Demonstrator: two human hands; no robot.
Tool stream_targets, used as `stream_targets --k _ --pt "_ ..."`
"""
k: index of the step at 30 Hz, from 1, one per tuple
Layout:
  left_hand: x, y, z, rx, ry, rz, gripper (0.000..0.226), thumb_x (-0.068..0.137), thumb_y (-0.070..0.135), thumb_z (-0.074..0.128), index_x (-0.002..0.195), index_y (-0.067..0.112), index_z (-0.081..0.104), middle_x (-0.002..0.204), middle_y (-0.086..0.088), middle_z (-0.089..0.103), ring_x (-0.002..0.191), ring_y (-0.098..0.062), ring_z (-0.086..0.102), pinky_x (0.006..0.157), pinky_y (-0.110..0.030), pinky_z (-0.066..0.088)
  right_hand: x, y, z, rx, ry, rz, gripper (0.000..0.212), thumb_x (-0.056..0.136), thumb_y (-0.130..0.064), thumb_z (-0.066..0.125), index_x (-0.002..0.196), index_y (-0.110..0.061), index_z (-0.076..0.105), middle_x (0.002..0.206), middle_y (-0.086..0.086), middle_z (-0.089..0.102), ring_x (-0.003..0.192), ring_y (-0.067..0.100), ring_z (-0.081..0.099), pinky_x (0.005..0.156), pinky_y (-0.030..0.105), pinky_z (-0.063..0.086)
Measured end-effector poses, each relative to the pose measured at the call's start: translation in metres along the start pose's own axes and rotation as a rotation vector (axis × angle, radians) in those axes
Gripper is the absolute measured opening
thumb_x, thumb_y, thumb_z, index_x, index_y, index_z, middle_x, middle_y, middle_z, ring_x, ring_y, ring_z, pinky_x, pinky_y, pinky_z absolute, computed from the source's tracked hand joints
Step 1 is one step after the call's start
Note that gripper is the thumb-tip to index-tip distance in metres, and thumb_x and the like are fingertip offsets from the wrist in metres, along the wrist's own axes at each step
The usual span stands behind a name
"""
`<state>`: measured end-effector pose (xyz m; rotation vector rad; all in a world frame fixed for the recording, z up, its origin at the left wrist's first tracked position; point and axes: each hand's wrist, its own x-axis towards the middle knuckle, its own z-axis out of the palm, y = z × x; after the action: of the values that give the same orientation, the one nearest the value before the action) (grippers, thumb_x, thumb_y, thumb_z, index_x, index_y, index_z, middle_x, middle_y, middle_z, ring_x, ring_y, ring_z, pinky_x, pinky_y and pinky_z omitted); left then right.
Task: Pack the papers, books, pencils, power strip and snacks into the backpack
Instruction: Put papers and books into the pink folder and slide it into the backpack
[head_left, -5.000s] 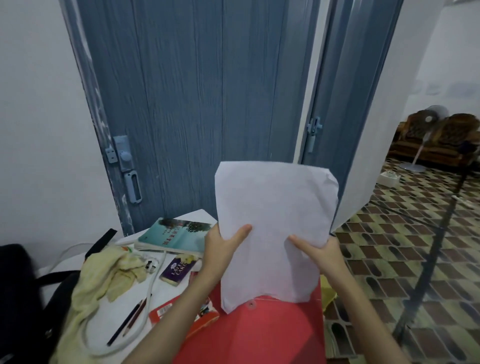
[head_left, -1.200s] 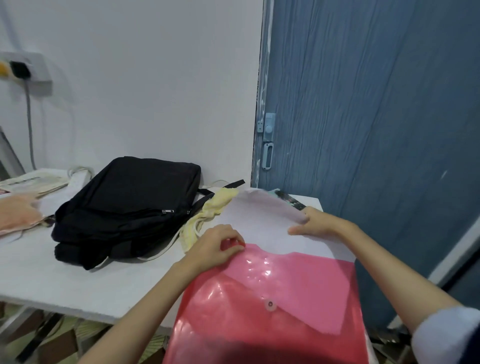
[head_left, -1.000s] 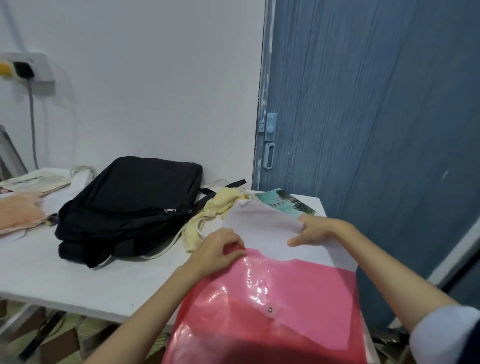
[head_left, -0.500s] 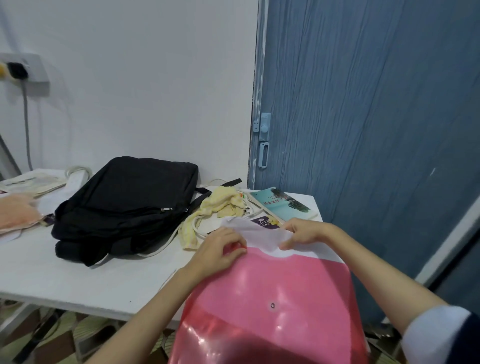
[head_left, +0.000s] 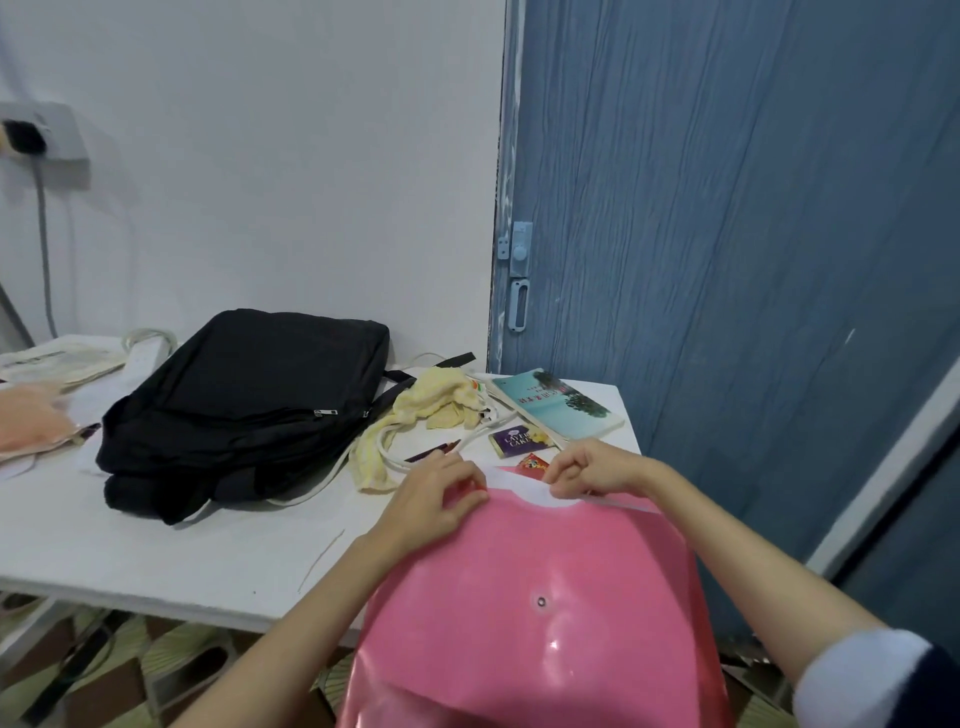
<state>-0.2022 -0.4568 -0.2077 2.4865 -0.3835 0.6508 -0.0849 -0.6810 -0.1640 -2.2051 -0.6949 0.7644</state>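
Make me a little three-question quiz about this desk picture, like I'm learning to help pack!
1. True or false: the black backpack is zipped shut.
2. What are the left hand and right hand doing? A) zipping the backpack B) tucking white paper into the pink folder C) opening the book
3. Fill in: the teal book lies next to the blue ____.

Key: 1 true; 2 B; 3 door.
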Motion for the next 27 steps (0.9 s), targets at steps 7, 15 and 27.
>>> stream_targets --k 7,15,27 --pt "0.001 -0.003 0.005 0.029 -0.012 0.009 0.024 0.084 0.044 0.051 0.082 0.023 0.061 0.077 0.011 0.057 0.075 -0.013 0.049 0.076 -0.025 0.037 -0.005 0.005 0.002 0.026 0.036 -0.020 0.021 0.085 -0.003 0.065 0.077 -0.023 0.065 0.045 -0.016 0.057 0.039 -0.007 0.042 0.042 0.008 0.030" --pt "0.003 0.004 0.008 0.040 -0.002 0.044 0.018 0.084 0.043 0.053 0.082 0.026 0.058 0.077 0.009 0.054 0.075 -0.012 0.047 0.074 -0.023 0.033 0.000 -0.001 0.016 -0.043 -0.075 -0.003 0.030 0.083 -0.006 0.067 0.067 -0.030 0.072 0.061 -0.010 0.062 0.056 0.005 0.047 0.050 0.017 0.034" --pt "-0.008 -0.001 -0.016 0.030 -0.048 -0.156 0.052 0.076 0.060 0.039 0.088 0.015 0.061 0.073 0.014 0.055 0.065 0.000 0.047 0.062 -0.014 0.034 -0.019 0.000 -0.006 -0.190 -0.191 0.106 0.031 0.074 -0.018 0.079 0.058 -0.017 0.053 0.050 -0.007 0.047 0.045 0.006 0.038 0.047 0.022 0.030"
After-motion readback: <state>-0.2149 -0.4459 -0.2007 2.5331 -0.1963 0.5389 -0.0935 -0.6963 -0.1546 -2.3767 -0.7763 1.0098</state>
